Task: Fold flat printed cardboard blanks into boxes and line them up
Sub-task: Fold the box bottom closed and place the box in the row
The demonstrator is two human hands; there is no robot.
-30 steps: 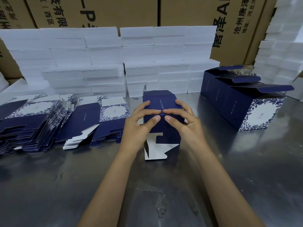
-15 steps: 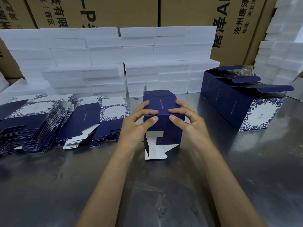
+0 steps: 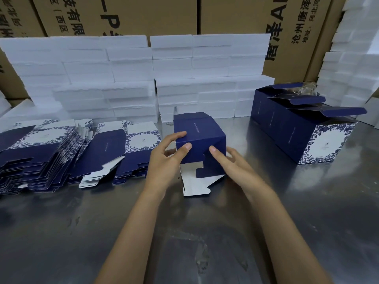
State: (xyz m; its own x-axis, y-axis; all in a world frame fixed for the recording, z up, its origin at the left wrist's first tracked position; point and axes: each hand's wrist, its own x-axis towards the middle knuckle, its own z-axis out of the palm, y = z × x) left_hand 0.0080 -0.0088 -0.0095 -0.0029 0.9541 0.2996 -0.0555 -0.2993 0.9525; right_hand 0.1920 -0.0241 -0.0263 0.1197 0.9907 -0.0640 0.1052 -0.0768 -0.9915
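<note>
A half-formed navy box [image 3: 200, 138] lies on its side on the steel table, centre of view. Its near end is partly folded in, and a white-backed flap [image 3: 194, 186] hangs toward me. My left hand [image 3: 167, 160] grips the box's left side, thumb on the near face. My right hand [image 3: 231, 167] sits at the right, thumb pressing the near end panel, fingers spread behind the box. Flat printed blanks [image 3: 51, 154] lie in stacks at the left. Several finished boxes [image 3: 307, 132] stand in a row at the right, top flaps open.
White foam slabs [image 3: 133, 78] are stacked along the back and at the far right [image 3: 352, 68]. Brown shipping cartons [image 3: 225, 15] rise behind them. The steel table [image 3: 184, 242] stretches in front of my arms.
My thumbs have moved apart and slid down the box's near end. The fingers have drawn off the top, and my right hand has shifted lower and to the right.
</note>
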